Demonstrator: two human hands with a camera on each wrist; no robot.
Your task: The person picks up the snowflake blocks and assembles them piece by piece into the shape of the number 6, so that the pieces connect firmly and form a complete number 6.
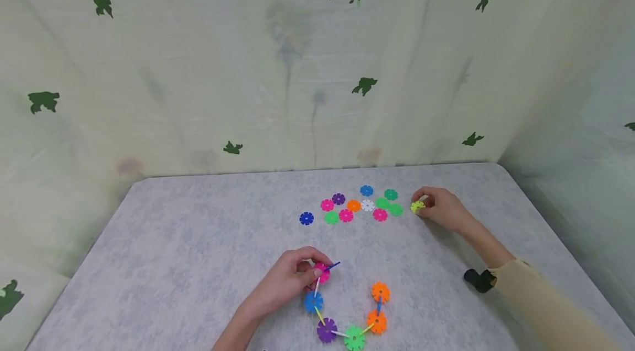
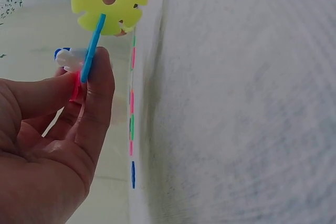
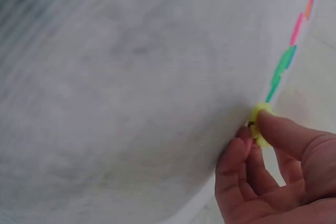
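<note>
A pale curtain [image 1: 248,64] printed with dark green birds backs the mottled grey table [image 1: 198,263], where assorted loose slotted plastic discs [image 1: 354,206] lie flat, apparently spread for picking up singly. The left hand [image 1: 290,278] has its grip pinching a round pink plastic disc [image 1: 323,274] at one end of a curved multicoloured disc-and-stick chain [image 1: 327,331], probably to steady it, a dark-blue plastic stick [image 1: 334,266] projecting. The right hand [image 1: 442,209] grips a round yellow plastic disc [image 1: 416,206] edgewise beside the loose group, seemingly leaving slots accessible.
</note>
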